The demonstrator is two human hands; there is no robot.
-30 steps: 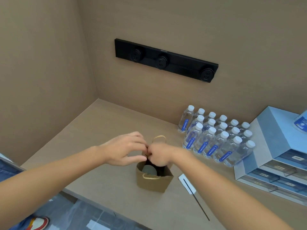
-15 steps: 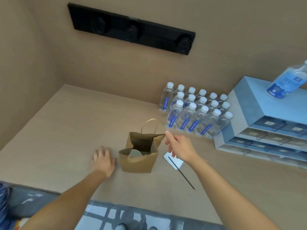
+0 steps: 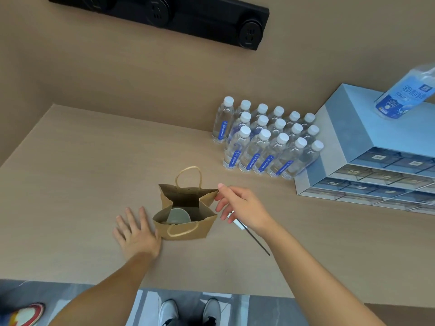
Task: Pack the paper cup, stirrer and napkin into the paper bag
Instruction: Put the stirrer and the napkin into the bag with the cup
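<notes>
A small brown paper bag (image 3: 188, 229) stands open on the wooden counter, both handles showing. The paper cup (image 3: 178, 215) sits inside it, its rim visible from above. My left hand (image 3: 135, 231) lies flat on the counter, fingers spread, touching the bag's left side. My right hand (image 3: 242, 208) hovers open just right of the bag, fingertips near its right top corner. Under that hand lies a white napkin (image 3: 236, 222), mostly hidden, and a thin black stirrer (image 3: 255, 238) runs from it toward the front right.
Several water bottles (image 3: 266, 142) stand in rows behind and right of the bag. A blue drawer unit (image 3: 357, 147) with a sanitiser bottle (image 3: 404, 92) on top fills the right. A black socket strip (image 3: 179, 17) is on the back wall. The counter's front edge (image 3: 211, 289) is near.
Both hands left the bag's mouth. The left one dropped flat onto the counter beside the bag; the right one drew back to its right. The camera tilted down and closer.
</notes>
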